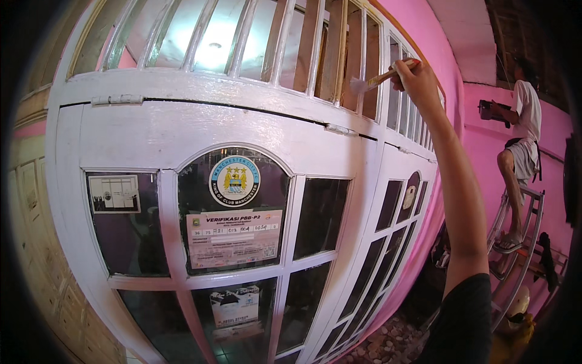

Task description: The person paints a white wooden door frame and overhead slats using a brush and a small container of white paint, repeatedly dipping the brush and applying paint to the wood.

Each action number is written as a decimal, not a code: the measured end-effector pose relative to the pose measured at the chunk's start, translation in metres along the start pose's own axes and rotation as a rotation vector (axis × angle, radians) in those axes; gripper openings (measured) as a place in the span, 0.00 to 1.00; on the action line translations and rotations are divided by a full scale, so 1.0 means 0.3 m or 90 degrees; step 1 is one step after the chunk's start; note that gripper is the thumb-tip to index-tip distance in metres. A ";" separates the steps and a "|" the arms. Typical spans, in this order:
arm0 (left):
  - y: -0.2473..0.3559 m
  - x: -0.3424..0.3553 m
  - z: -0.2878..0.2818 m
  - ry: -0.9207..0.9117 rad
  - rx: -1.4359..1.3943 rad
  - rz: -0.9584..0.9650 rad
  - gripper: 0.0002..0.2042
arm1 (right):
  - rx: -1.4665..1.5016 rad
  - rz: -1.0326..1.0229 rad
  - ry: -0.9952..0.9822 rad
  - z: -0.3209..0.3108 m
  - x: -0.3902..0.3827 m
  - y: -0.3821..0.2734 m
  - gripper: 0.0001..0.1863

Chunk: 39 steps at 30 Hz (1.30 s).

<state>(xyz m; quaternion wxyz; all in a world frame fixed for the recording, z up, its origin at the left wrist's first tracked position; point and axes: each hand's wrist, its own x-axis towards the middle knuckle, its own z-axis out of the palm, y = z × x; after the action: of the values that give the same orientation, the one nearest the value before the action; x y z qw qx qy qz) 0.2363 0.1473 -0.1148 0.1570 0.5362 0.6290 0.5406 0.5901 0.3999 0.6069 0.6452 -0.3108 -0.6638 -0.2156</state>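
Observation:
My right hand [413, 79] is raised at the upper right, its fingers closed round the wooden handle of a paintbrush [380, 78]. Pale bristles point left, at the slats of a white-painted window grille [279, 45]; whether they touch a slat I cannot tell. Some slats show white paint, others bare brown wood on their sides. Below the grille stands a white window frame [124, 130] with dark glass panes, its top hinges painted over too. My left hand is out of view.
A round sticker [233, 181] and a pink paper notice [234, 239] are on the middle pane. At the right, another person [526, 115] stands on a metal ladder [524, 242], holding a dark box-like container [494, 113]. Stones [388, 343] lie below, beside the pink wall [451, 103].

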 end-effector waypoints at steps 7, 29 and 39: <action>0.033 -0.024 -0.041 -0.024 -0.014 -0.051 0.31 | 0.035 0.028 -0.057 -0.006 -0.043 -0.023 0.17; 0.072 -0.075 -0.056 -0.002 -0.064 -0.024 0.35 | -0.156 -0.111 0.074 0.026 -0.155 -0.121 0.17; 0.114 -0.059 -0.063 -0.014 -0.045 -0.024 0.35 | -0.147 -0.182 0.125 0.048 -0.165 -0.189 0.16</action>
<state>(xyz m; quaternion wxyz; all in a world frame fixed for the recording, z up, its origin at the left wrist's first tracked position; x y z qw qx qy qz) 0.2456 0.1172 -0.0856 0.1934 0.5242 0.6177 0.5535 0.5391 0.3627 0.5634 0.6297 -0.2628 -0.6058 -0.4092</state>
